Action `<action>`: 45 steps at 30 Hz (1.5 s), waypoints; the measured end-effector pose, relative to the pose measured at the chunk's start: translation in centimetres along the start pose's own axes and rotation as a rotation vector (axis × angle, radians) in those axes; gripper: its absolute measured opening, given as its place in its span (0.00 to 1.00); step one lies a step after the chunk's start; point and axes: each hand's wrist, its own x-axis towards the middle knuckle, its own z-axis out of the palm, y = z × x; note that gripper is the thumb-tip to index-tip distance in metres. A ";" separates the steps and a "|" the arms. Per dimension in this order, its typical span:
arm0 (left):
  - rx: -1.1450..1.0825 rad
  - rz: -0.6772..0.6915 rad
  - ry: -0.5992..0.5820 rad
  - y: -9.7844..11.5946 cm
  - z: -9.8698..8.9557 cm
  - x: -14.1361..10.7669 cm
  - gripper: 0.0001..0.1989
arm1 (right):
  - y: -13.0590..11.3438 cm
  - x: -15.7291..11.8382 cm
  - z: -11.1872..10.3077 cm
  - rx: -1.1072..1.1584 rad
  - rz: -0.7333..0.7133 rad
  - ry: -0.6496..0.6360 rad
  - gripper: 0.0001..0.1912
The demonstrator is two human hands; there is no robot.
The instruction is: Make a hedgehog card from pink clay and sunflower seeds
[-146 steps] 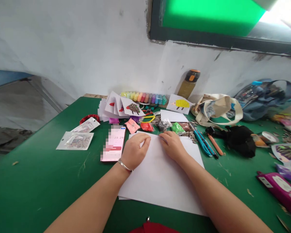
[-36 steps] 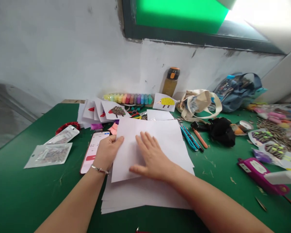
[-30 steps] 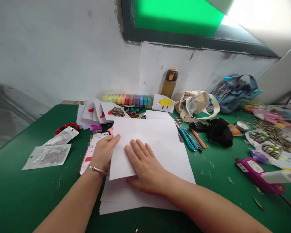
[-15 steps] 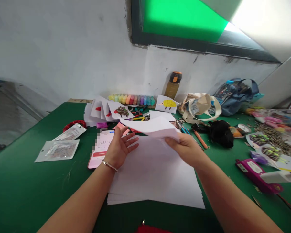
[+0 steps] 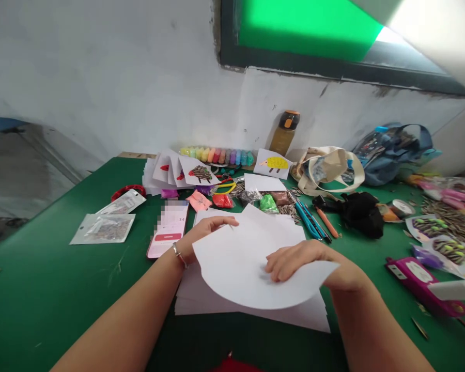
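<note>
A white sheet of paper (image 5: 232, 263), curved with its edges lifted, lies over a stack of white paper (image 5: 310, 315) in front of me. My left hand (image 5: 213, 227) is at the sheet's upper left edge, gripping it, with part of the fingers behind the paper. On top of the sheet rests my right hand (image 5: 294, 258), its fingers curled together and pressing on the surface; the sheet's right corner rises beside the wrist. A phone (image 5: 170, 227) lies just left of my left hand.
Behind the stack are coloured clay packets (image 5: 269, 203), blue pliers (image 5: 310, 219) and drawing cards (image 5: 199, 173). Bottle (image 5: 284, 133) and cloth bag (image 5: 329, 170) stand by the wall. Plastic packets (image 5: 103, 229) lie left; a magenta device (image 5: 422, 287) is at right.
The paper has come down and spread over the stack. My left hand has taken its edge; my right hand has moved from holding the sheet to pressing on top. The view has shifted slightly.
</note>
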 end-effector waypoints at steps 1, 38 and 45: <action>0.039 -0.041 -0.063 0.0 -0.2 0.0 0.14 | -0.2 -0.1 -0.2 -0.010 0.003 -0.021 0.17; 0.949 0.702 0.420 -0.9 0.4 -0.2 0.22 | 5.0 0.9 -1.8 0.034 0.453 0.651 0.11; 1.350 0.648 -0.046 -2.3 3.3 -1.6 0.25 | 5.2 1.3 -1.1 -0.090 0.460 0.545 0.10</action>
